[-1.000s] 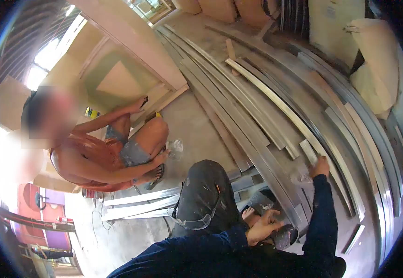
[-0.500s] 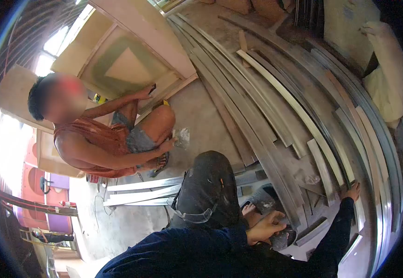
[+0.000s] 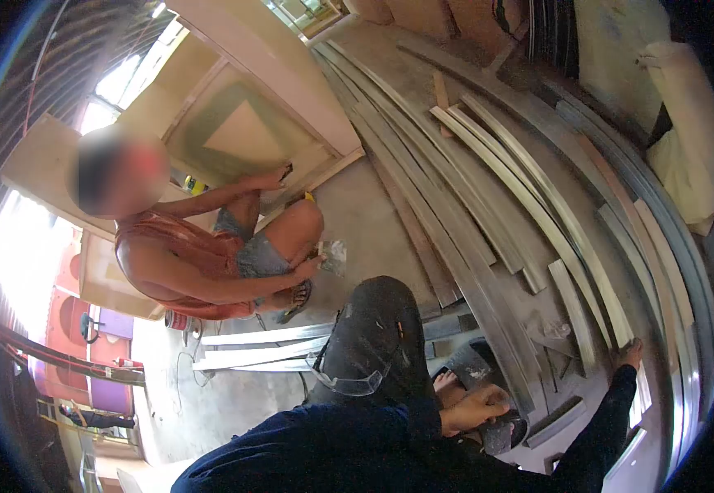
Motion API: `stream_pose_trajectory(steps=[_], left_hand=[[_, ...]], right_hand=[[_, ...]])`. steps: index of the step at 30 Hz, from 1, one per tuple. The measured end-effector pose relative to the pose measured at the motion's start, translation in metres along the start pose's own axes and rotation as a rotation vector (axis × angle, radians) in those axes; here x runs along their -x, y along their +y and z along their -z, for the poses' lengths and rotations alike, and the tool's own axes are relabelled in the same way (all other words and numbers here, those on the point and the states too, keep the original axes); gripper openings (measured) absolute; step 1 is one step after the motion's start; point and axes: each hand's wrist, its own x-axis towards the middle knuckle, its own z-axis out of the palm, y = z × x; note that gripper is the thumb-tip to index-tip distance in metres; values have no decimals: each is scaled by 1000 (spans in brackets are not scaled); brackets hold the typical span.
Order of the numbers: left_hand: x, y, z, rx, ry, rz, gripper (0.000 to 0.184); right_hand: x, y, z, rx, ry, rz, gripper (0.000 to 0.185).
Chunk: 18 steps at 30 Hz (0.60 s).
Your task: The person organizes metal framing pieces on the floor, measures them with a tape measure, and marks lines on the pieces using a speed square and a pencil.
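My right hand (image 3: pixel 632 354) is closed on the near end of a long pale strip (image 3: pixel 574 234), at the right side of the floor stock. Beside that strip lies another pale strip (image 3: pixel 521 193), with a narrow gap between them. My left hand (image 3: pixel 473 410) hangs low in front of my body, near my shoe, its fingers loosely bent and nothing visible in them. A short strip (image 3: pixel 572 308) rests on the floor left of the long ones.
A person (image 3: pixel 184 255) sits on the floor at the left, holding a clear packet (image 3: pixel 334 256). Behind stands a wooden panel frame (image 3: pixel 266 74). Safety glasses (image 3: pixel 353 384) hang by my knee (image 3: pixel 377 329). More metal lengths (image 3: pixel 262 349) lie left of it.
The pale strip under my right hand has shifted right, opening a gap from the one beside it. My right hand has moved slightly lower in view. My left hand stays near my shoe.
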Motion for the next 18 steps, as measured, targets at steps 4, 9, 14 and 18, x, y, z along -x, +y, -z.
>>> stream_pose_trajectory(steps=[4,9,14,18], left_hand=[[8,16,-2,-18,-45,36,34],[3,7,-6,-21,-36,-44,30],[30,55,-10,127,-63,167,30],[28,47,-14,135,-73,193,30]], right_hand=[[-4,14,-20,-17,29,-21,95],[17,1,-50,-37,195,-175,84],[51,-14,-27,48,206,-131,49],[34,5,-43,-9,318,-69,44]])
